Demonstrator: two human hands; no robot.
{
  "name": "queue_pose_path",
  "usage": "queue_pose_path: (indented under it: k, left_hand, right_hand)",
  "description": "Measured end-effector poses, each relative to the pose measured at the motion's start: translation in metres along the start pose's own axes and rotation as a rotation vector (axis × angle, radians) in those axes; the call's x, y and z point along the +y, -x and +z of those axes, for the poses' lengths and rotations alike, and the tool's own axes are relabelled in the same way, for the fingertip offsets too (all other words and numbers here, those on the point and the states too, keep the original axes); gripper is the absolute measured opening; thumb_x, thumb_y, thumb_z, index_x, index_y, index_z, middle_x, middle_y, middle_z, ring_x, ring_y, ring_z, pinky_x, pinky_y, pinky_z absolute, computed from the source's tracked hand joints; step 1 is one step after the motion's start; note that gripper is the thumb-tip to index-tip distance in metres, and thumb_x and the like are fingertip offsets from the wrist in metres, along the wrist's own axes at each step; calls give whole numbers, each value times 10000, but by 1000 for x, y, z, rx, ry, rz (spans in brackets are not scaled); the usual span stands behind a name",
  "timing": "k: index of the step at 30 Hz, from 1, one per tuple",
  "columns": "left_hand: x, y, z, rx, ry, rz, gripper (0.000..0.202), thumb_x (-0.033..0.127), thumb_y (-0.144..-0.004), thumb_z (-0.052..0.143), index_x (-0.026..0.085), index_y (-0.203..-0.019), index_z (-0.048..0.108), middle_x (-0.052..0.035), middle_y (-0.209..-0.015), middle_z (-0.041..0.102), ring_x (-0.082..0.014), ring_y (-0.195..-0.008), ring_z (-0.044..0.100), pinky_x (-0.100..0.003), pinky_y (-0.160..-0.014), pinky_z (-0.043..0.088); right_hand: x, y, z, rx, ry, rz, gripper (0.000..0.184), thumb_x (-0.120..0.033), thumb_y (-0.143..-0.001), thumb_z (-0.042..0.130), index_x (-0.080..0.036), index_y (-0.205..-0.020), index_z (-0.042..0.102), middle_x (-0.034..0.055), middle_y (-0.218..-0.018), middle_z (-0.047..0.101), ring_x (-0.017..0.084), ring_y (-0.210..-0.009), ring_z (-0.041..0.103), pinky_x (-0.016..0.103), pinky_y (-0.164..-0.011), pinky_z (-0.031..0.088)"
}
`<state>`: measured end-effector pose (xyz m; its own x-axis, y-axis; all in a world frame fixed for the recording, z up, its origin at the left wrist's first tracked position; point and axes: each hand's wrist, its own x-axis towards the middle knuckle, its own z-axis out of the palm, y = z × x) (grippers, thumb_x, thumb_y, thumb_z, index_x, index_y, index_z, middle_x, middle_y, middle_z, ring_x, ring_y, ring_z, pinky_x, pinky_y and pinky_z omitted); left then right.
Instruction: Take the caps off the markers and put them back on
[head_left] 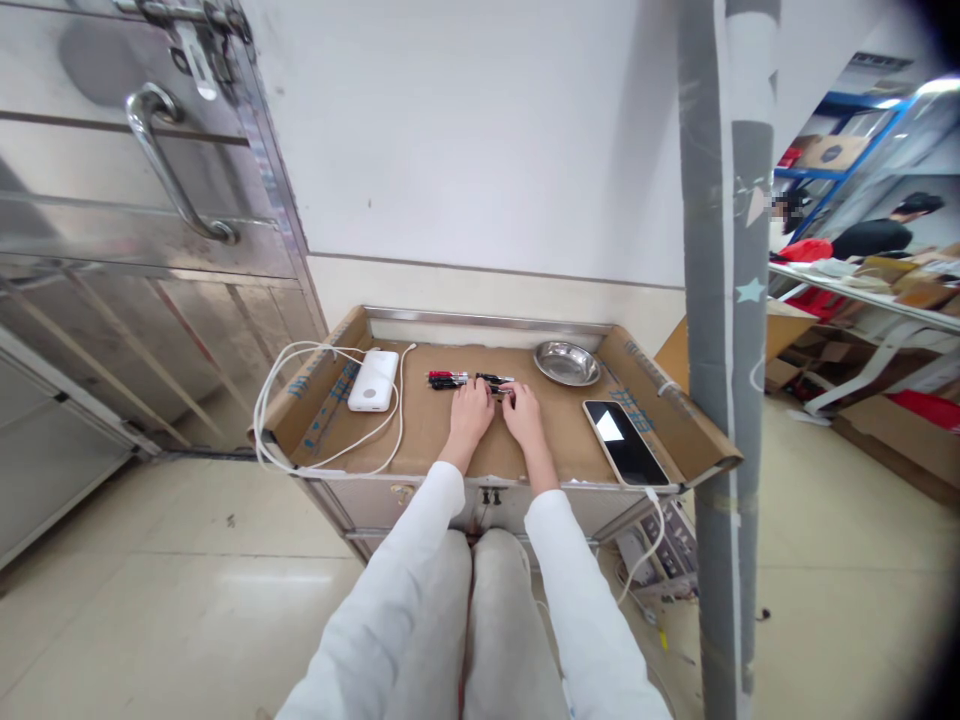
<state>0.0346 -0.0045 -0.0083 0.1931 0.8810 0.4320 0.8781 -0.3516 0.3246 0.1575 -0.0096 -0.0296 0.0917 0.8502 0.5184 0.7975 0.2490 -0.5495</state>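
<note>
Both my hands rest on a cardboard-covered tabletop (420, 430). My left hand (471, 408) lies knuckles up with its fingers curled down, just below a small bunch of red and black pens (457, 380). My right hand (519, 408) sits beside it, fingers bent and pinched on a pen (501, 388) at the right end of the bunch. Whether my left fingers grip anything is hidden under the hand.
A white power bank (373, 380) with a looping white cable (300, 420) lies at the left. A round metal dish (567, 362) stands at the back right, a phone (625, 442) at the front right. A grey pole (718, 400) rises by the right corner. Another person (885, 232) sits far right.
</note>
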Motion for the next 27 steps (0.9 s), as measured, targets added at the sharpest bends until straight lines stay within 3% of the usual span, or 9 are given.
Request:
queue_pose_path:
  k: [27]
  left_hand:
    - [4, 0, -5, -46, -51, -26, 139, 177, -895, 415, 138, -989, 510, -111, -992, 605, -217, -963, 582, -311, -837, 420]
  right_hand:
    - [3, 0, 3, 22, -43, -1, 248, -145, -813, 414, -191, -971, 600, 67, -928, 612, 185, -807, 547, 327, -810, 439]
